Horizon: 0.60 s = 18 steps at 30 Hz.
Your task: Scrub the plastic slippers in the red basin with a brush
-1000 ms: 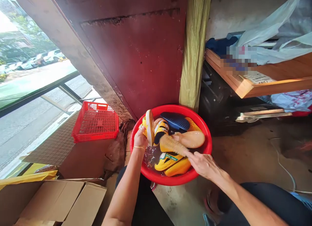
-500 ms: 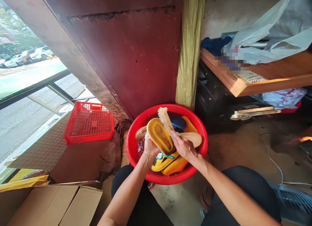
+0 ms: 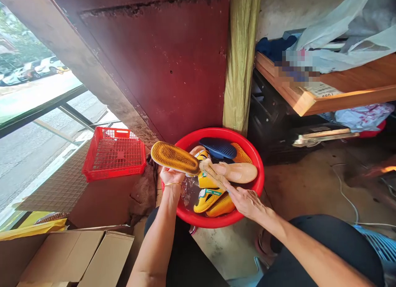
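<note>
My left hand (image 3: 172, 176) is closed around a yellow slipper (image 3: 175, 157), its ridged sole turned up, above the left rim of a red basin (image 3: 261, 175). With my right hand (image 3: 246, 200) I grip the handle of a pale scrub brush (image 3: 213, 171); the brush head meets the near end of that sole. In the basin water lie several other slippers: a dark blue slipper (image 3: 219, 148) at the back, a beige slipper (image 3: 243, 172) at the right, and a yellow slipper with a green-and-white strap (image 3: 208, 198) at the front.
A red plastic crate (image 3: 116, 152) stands left of the basin, with a cardboard box (image 3: 62, 254) at the lower left. Behind the basin is a maroon door (image 3: 154, 72). A wooden tray (image 3: 346, 98) juts out at the right, and a blue fan (image 3: 375, 241) sits below.
The held slipper has swung left and now lies nearly level, out past the basin's left rim. The brush has dropped from above the sole to its right end.
</note>
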### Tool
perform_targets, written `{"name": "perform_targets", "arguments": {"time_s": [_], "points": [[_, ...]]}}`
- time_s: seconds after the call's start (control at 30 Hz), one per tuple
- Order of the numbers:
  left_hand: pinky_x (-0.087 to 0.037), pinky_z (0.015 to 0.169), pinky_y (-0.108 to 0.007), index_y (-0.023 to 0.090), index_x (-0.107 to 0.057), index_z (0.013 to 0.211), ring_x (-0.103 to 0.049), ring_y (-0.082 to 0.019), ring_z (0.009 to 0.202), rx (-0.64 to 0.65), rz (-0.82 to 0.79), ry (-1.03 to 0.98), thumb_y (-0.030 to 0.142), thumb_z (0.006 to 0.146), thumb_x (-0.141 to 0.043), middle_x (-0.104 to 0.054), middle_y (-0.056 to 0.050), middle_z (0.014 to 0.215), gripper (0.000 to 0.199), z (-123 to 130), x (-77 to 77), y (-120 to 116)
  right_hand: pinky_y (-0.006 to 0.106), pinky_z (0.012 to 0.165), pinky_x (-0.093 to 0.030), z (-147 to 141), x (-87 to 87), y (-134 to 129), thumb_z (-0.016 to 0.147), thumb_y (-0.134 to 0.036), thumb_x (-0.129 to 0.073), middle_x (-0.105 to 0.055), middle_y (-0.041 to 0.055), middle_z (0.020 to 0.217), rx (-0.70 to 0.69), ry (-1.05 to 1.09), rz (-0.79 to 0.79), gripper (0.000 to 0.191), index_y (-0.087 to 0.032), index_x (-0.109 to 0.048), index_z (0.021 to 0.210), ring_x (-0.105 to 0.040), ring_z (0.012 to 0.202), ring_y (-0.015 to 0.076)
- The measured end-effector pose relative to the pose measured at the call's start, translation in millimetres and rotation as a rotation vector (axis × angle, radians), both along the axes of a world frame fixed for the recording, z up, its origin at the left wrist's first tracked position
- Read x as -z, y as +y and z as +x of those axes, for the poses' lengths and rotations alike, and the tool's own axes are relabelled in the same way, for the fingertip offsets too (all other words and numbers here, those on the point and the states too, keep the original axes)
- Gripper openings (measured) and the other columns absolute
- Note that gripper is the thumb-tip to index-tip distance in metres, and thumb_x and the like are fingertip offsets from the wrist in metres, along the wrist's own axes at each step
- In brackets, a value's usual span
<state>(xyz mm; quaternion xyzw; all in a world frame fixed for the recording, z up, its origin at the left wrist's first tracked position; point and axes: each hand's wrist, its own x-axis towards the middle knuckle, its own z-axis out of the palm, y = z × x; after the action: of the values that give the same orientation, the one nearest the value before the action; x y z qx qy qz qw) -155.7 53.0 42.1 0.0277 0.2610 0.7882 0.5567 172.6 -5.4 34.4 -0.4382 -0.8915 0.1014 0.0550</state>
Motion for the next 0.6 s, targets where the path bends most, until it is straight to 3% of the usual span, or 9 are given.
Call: {"name": "perform_targets", "arguments": {"time_s": [0.1,0.2,0.37,0.5,0.6], "points": [[-0.056,0.068,-0.024,0.018,-0.055,0.063,-0.059,-0.010,0.049,0.036,-0.028,0.066,0.021,0.087,-0.055,-0.056,0.003,0.047,0.024,17.4,-1.4,0.0,0.026,0.062,-0.050,-11.3,-13.3,2.1,0.104,-0.032,-0.032,-0.074,0.0091,0.099,-0.046,0.012,-0.016,0.056,-0.032,-0.033,0.159,-0.070,0.075,0.0201],[-0.058,0.082,-0.033,0.018,-0.064,0.072,-0.070,-0.017,0.072,0.064,-0.052,0.177,0.021,0.080,-0.060,-0.070,-0.002,0.066,0.010,25.6,-5.4,-1.6,0.029,0.065,-0.052,-14.8,-27.9,10.8,0.103,-0.028,-0.033,-0.075,0.0099,0.097,-0.038,-0.047,-0.067,0.056,-0.030,-0.037,0.158,-0.072,0.078,0.0232],[-0.056,0.081,-0.025,0.019,-0.068,0.083,-0.071,-0.013,0.076,-0.128,-0.077,0.335,0.021,0.079,-0.061,-0.074,-0.001,0.079,0.009,13.1,-19.7,-5.9,0.033,0.073,-0.055,23.0,-50.9,48.6,0.101,-0.026,-0.034,-0.078,0.0131,0.105,0.197,-0.095,-0.111,0.058,-0.025,-0.034,0.159,-0.074,0.089,0.0265],[-0.057,0.083,-0.029,0.018,-0.070,0.091,-0.072,-0.018,0.083,-0.115,-0.078,0.547,0.027,0.077,-0.068,-0.075,-0.004,0.084,0.016,25.3,-29.1,-8.8,0.037,0.081,-0.055,61.3,-56.5,74.2,0.102,-0.033,-0.034,-0.076,0.0148,0.114,0.429,-0.158,-0.092,0.060,-0.025,-0.030,0.161,-0.073,0.098,0.0285],[-0.056,0.087,-0.032,0.018,-0.070,0.097,-0.071,-0.022,0.093,-0.143,-0.025,0.727,0.027,0.072,-0.076,-0.076,-0.005,0.094,0.027,42.3,-26.2,-9.9,0.041,0.085,-0.054,77.3,-52.4,79.9,0.101,-0.033,-0.036,-0.075,0.0138,0.118,0.487,-0.212,-0.127,0.058,-0.028,-0.035,0.159,-0.073,0.101,0.0303]]}}
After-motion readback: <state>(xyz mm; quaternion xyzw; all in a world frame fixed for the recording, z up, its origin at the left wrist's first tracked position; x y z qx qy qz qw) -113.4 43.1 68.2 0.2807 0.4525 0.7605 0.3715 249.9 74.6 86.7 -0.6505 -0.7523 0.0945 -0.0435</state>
